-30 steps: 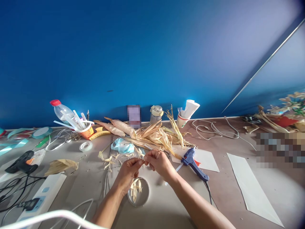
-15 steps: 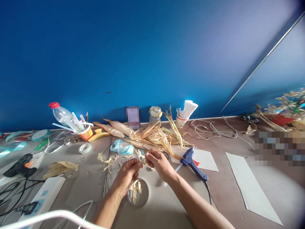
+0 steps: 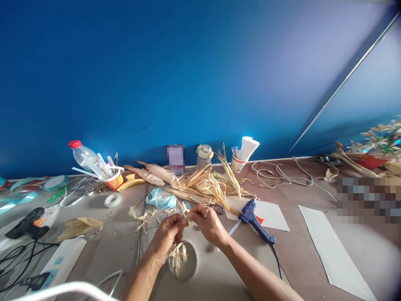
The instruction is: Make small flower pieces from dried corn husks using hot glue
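Observation:
My left hand (image 3: 167,234) and my right hand (image 3: 205,221) meet above the table, fingers pinched together on a small piece of dried corn husk (image 3: 184,210) between them. Just below my left hand a round metal lid (image 3: 191,267) holds several pale husk scraps. A pile of dried corn husks (image 3: 203,184) lies just behind my hands, with small scissors (image 3: 216,207) at its edge. A blue glue gun (image 3: 255,219) rests to the right of my right hand.
A paper cup of strips (image 3: 112,179) and a red-capped bottle (image 3: 82,154) stand at back left, tape rolls (image 3: 112,200), a black glue gun (image 3: 26,221) and a power strip (image 3: 59,261) at left. White paper sheets (image 3: 335,251) and cables (image 3: 282,173) lie right.
My hands have drawn slightly closer together on the husk piece. The view has tilted up a little, so everything sits lower in the picture.

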`<act>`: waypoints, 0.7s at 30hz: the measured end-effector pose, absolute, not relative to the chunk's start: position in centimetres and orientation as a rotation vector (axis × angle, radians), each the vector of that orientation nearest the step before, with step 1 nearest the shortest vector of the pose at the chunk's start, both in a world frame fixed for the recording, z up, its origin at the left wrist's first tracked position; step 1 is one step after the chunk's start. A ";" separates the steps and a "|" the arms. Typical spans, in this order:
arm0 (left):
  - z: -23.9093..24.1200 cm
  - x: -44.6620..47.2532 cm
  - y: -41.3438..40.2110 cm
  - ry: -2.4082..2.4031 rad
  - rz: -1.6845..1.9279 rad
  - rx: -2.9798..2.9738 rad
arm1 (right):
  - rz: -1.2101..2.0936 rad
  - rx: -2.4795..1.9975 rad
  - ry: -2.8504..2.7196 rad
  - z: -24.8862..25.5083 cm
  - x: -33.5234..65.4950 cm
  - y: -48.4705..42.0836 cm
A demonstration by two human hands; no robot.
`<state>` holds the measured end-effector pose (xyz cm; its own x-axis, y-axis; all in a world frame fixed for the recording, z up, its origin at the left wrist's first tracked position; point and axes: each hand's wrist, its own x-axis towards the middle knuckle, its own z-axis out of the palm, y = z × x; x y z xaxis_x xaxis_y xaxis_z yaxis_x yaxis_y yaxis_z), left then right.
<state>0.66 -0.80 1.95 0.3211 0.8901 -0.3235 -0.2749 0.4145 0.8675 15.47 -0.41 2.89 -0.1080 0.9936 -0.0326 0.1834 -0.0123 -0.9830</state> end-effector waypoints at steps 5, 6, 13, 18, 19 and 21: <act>1.6 0.6 -0.9 0.996 0.904 0.913 | 1.058 -1.326 -1.483 2.7 15.4 -0.5; 1.5 0.5 -0.9 1.008 0.908 0.935 | 1.031 -1.331 -1.490 2.6 15.4 -0.5; 1.2 0.6 -0.9 1.025 0.910 1.029 | 0.896 -1.386 -1.506 2.5 15.2 -0.4; 1.5 0.8 -1.0 1.043 0.918 1.129 | 0.880 -1.448 -1.505 2.2 15.2 -0.3; 1.7 0.8 -1.1 1.048 0.913 1.150 | 0.887 -1.456 -1.499 2.1 15.1 -0.2; 2.1 0.8 -1.2 1.056 0.899 1.183 | 0.920 -1.461 -1.483 1.9 15.1 -0.2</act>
<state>0.81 -1.21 2.05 0.2770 0.9473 -0.1612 -0.0077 0.1699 0.9854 15.10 -0.24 1.93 0.0308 0.9972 0.0681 0.3820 0.0512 -0.9228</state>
